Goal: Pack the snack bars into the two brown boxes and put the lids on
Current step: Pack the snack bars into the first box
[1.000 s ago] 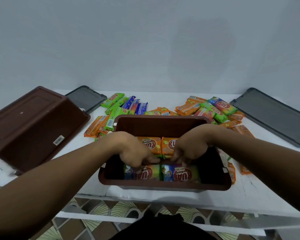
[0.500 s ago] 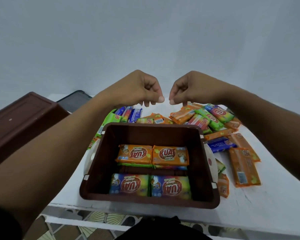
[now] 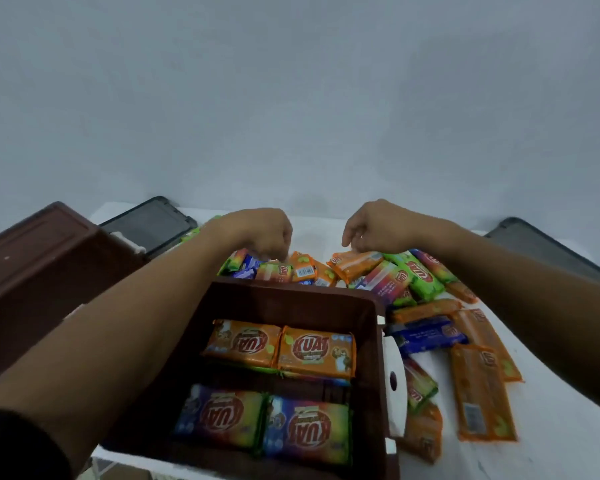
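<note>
Head view: a white table (image 3: 555,427) stands against a plain wall. At its near edge sits an open brown box (image 3: 291,299), probably kept close so both arms can reach past it. Inside lie four snack bars (image 3: 316,351), flat in two tidy rows, an orange pair behind and a blue pair in front, seemingly to cover the floor evenly. Loose bars (image 3: 413,275) are heaped beyond the box's far wall and down the table's right side. The left hand (image 3: 260,233) reaches into the heap, fingers curled tightly down onto a wrapper; whether they pinch it I cannot tell. The right hand (image 3: 378,226) has loosely bent fingers, tips touching an orange bar (image 3: 355,263), thumb apart, gripping nothing. A second brown box (image 3: 39,271) lies overturned at the left edge. The left lid (image 3: 149,223) and right lid (image 3: 541,247) wait at the far corners.
</note>
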`<state>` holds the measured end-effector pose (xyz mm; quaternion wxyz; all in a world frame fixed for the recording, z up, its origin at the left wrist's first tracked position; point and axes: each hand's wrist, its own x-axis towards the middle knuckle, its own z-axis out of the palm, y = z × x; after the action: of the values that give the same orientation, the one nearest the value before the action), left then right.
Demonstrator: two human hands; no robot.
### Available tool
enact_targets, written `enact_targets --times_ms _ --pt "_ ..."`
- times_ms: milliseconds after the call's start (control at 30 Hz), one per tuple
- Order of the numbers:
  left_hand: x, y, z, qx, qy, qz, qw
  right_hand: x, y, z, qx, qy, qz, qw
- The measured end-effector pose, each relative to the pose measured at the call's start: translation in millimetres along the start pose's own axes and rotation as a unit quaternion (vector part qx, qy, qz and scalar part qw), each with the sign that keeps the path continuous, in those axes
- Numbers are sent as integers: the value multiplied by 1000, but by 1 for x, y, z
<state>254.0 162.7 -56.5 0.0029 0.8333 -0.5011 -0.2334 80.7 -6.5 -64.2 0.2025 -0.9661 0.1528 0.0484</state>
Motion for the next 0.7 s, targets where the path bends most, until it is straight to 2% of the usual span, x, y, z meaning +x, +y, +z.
enact_targets --times_ms 100,200,367,467,700 --pt "5 -5 14 49 -71 -117 989 15 14 11 -77 -62 -5 995" --pt "2 -4 25 57 -95 -165 980 28 24 23 -136 -122 -2 983" --pt "-2 6 27 93 -104 -173 975 45 28 31 -178 -142 -18 973" --pt "-4 15 33 120 -96 -151 977 47 28 31 -190 -147 -33 970" --pt "-3 14 36 67 -69 -143 985 44 30 30 -161 -139 -77 974"
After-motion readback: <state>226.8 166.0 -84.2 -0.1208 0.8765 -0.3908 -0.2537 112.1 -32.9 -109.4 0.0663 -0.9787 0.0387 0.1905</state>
